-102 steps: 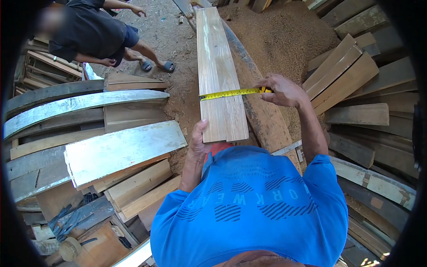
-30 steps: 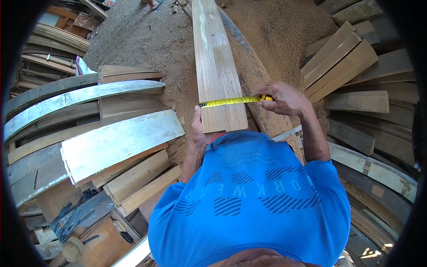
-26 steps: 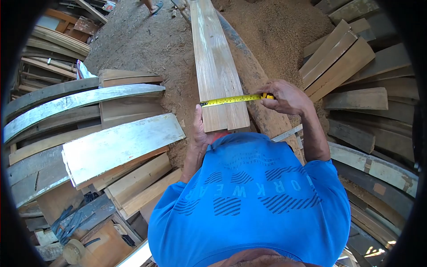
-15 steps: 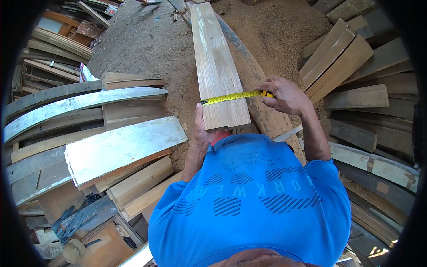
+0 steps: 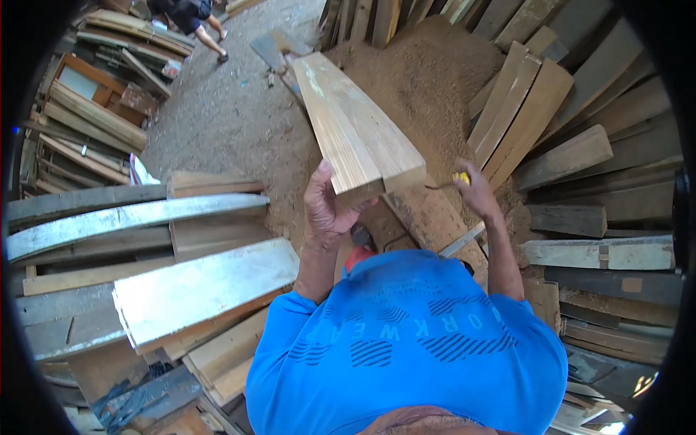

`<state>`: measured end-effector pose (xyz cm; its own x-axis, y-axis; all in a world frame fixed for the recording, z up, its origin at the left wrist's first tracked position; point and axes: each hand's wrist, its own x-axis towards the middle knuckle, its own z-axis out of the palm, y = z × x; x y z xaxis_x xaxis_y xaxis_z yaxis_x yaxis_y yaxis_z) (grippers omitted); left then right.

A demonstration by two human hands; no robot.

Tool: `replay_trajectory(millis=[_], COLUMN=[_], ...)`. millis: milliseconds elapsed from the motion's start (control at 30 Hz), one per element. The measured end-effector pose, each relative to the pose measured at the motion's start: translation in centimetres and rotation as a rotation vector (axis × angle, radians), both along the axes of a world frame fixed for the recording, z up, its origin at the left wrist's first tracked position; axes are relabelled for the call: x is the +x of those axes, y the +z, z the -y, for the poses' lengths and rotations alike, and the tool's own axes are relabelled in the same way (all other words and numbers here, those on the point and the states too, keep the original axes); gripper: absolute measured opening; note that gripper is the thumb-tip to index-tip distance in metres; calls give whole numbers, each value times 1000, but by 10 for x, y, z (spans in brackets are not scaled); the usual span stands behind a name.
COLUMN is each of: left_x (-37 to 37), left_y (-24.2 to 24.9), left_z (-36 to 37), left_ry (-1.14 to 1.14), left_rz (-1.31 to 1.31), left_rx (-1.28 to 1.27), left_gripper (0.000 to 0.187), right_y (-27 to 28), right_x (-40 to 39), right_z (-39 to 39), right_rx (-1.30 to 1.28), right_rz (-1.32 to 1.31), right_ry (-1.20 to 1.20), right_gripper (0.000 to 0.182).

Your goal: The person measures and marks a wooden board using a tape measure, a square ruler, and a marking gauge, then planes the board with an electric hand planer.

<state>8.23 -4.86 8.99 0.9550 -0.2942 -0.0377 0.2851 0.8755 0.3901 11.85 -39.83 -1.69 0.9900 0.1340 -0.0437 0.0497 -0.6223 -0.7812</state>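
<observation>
Two pale wooden boards (image 5: 355,123) lie side by side, their near ends raised toward me. My left hand (image 5: 328,203) grips the near end of the left board, thumb on top and fingers underneath. To the right of the boards, my right hand (image 5: 475,190) is closed round a yellow tape measure (image 5: 461,177), with a short piece of tape sticking out to the left. Below the boards is a long worn brown plank (image 5: 435,217).
White-faced boards (image 5: 206,286) are stacked at the left. Many planks (image 5: 522,116) lean at the right, beside a sawdust heap (image 5: 413,80). At the top left, another person's legs (image 5: 210,40) show on the dirt ground.
The tape no longer spans the boards, and my right hand has moved off them with the measure. My left hand has lifted the near board ends. A person has come into view.
</observation>
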Motion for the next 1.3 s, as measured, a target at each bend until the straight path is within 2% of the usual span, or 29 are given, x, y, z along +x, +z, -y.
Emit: replay_trajectory(millis=[100, 133, 200, 267, 333, 467, 633, 867, 933, 1033, 1133, 1167, 1233, 1300], left_x=[26, 34, 41, 45, 48, 46, 41, 31, 27, 23, 18, 13, 0, -16], left_y=[44, 46, 57, 62, 61, 64, 64, 62, 62, 58, 51, 53, 47, 27], left_z=[7, 3, -1, -6, -12, -15, -17, -25, -28, -33, -41, -39, -33, -25], left_ry=[17, -48, -65, -66, -93, -74, -8, 46, 60, 59, 26, 36, 64, 98], left_rz=[14, 54, 56, 64, 101, 93, 75, 83, 76, 66, 75, 44, -51, -186], left_rx=[-8, -144, -166, -153, -153, -130, -73, -50, -47, -52, -22, 16, 121, 255], left_gripper=[65, 61, 61, 61, 62, 62, 62, 61, 62, 63, 65, 66, 67, 67], right_y=[-84, -108, -97, -158, -188, -195, -190, -207, -231, -224, -219, -209, -149, -152], right_x=[-45, -64, -108, -154, -186, -227, -216, -208, -211, -214, -204, -197, -173, -137], right_z=[46, 59, 59, 87, 99, 95, 89, 92, 96, 92, 103, 105, 98, 109], right_rx=[-298, -385, -477, -556, -558, -596, -505, -571, -613, -681, -688, -575, -351, 286], right_rz=[-119, -155, -478, -514, -724, -649, -735, -772, -749, -635, -602, -563, -496, -699], right_ry=[-47, -48, -186, -236, -354, -347, -433, -342, -305, -343, -350, -358, -373, -231], right_gripper=[64, 68, 73, 80, 87, 92, 97, 101, 100, 83, 76, 72, 64, 48])
